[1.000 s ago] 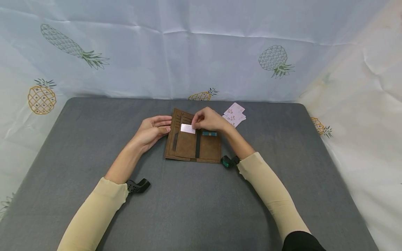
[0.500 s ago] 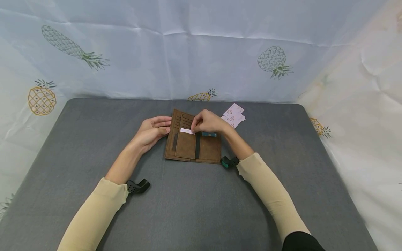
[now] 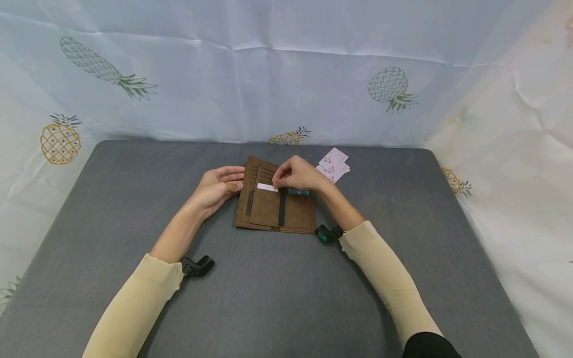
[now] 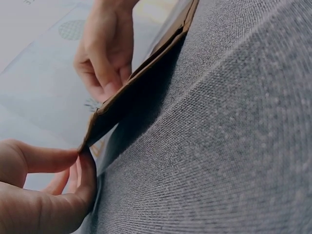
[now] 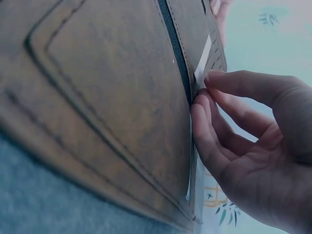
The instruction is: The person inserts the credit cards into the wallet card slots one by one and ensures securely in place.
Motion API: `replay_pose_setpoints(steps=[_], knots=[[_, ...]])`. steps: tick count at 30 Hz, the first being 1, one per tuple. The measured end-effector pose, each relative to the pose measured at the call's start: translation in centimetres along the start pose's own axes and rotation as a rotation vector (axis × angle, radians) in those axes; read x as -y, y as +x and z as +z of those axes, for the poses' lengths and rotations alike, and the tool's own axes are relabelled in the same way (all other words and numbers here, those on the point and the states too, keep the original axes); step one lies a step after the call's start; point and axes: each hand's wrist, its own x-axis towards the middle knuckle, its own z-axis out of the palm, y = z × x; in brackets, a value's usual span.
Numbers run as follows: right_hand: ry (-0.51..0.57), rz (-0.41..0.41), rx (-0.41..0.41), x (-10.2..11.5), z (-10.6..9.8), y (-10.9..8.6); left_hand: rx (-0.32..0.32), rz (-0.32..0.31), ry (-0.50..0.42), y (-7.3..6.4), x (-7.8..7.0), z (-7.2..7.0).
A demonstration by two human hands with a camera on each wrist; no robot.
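A brown wallet (image 3: pixel 264 209) lies opened out on the grey table, with a dark strip down its middle. My left hand (image 3: pixel 218 186) holds the wallet's left edge; in the left wrist view the thumb and fingers of that hand (image 4: pixel 53 190) pinch the edge and lift it off the cloth. With thumb and fingertips, my right hand (image 3: pixel 295 172) pinches the corner of a pale card (image 3: pixel 267 187). Only a narrow strip of this card shows above a slot in the wallet's left half. A blue card (image 3: pixel 298 192) pokes out of the right-hand pocket.
Several pink patterned cards (image 3: pixel 334 164) lie overlapping on the table behind the right wrist. Black wrist devices (image 3: pixel 197 266) hang at both sleeve cuffs. A white curtain (image 3: pixel 268 89) printed with pineapples borders the far edge of the grey table (image 3: pixel 268 298).
The pale card has slid down into the wallet slot, so less of it shows than a second ago. My right hand has moved slightly down with it; the left hand keeps its place.
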Motion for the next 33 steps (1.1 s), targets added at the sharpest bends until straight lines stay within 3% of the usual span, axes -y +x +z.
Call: replay_pose_setpoints(steps=[13,25,33], knots=[[0.012,0.046,-0.143,-2.5,-3.5,-2.2,0.006,0.007,0.003,-0.1,0.1,0.0],[0.033,0.142,-0.325,-6.1,-6.4,-4.8,0.005,0.004,0.009,0.0,0.0,0.1],[-0.056,0.233,-0.420,-7.8,-7.8,-5.5,0.003,0.005,0.013,0.0,0.0,0.1]])
